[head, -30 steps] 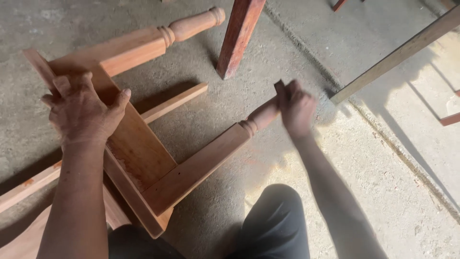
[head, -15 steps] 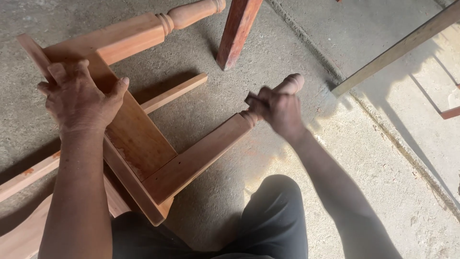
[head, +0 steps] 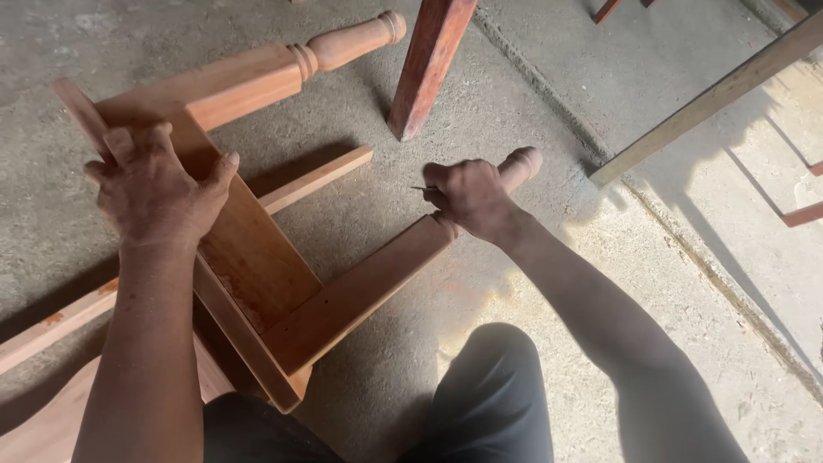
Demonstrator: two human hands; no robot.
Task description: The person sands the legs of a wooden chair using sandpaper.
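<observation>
1. A wooden furniture frame (head: 283,291) lay on its side on the concrete floor (head: 531,360), toward the floor's left part, partly over the person's lap.
2. Its near leg (head: 377,274) ran from the lower middle up to the right and ended in a turned, rounded foot (head: 521,165).
3. The right hand (head: 467,199) was wrapped shut around the turned part of that leg, just short of the foot; a thin dark sliver stuck out left of the fingers, too small to identify.
4. The left hand (head: 154,193) pressed down on the upper end of the frame's flat rail (head: 257,257), fingers curled over its top edge, thumb spread along its face.
5. A second turned leg (head: 283,70) pointed toward the floor's top edge.
6. A thin loose slat (head: 321,178) lay on the floor under the frame.
7. A darker red post (head: 429,64) stood near the top edge; a long plank (head: 703,101) lay at upper right.
</observation>
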